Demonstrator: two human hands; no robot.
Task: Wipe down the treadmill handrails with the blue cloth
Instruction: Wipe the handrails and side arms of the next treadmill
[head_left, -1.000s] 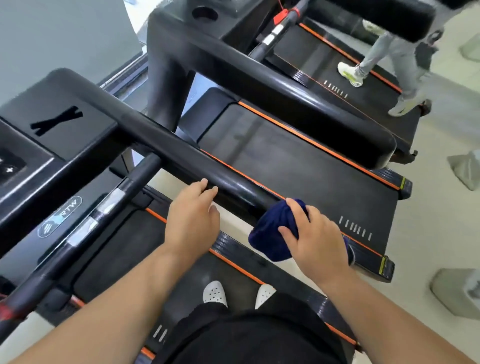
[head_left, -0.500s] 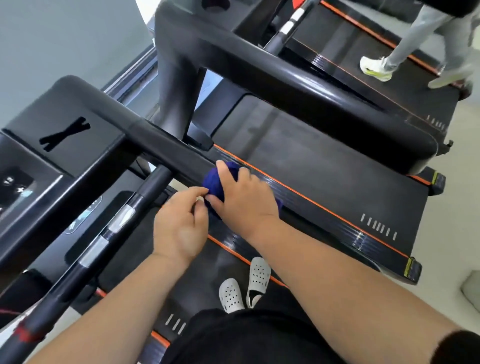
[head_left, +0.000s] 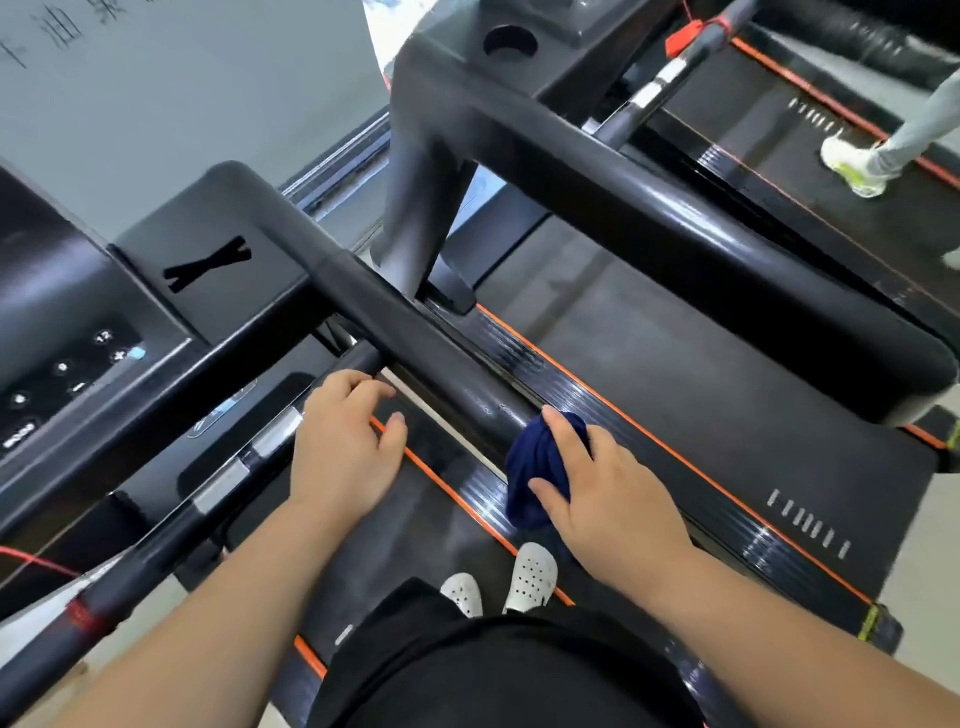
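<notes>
Holding a bunched dark blue cloth (head_left: 535, 462) against the thick, glossy black handrail (head_left: 415, 332) of the treadmill, the right hand (head_left: 610, 501) has its grip closed on the bundle. The forefinger lies over the top of it and the thumb comes in from the side. The cloth sits on the part of the rail that is nearer to the person.

The left hand (head_left: 343, 447) is just beside the same rail, a little further up. Its grip is loose and empty, with the fingers relaxed and slightly bent. Their tips are near the place where the thin black crossbar with silver plates (head_left: 228, 480) meets the rail; I cannot tell if they touch it.

Below the hands, two white perforated clogs (head_left: 530, 577) stand on the dark running belt (head_left: 405, 519), which has an orange edge. At the left is the black console with small buttons (head_left: 78, 374). On the next treadmill a light sports shoe (head_left: 852, 169) of another person is visible.
</notes>
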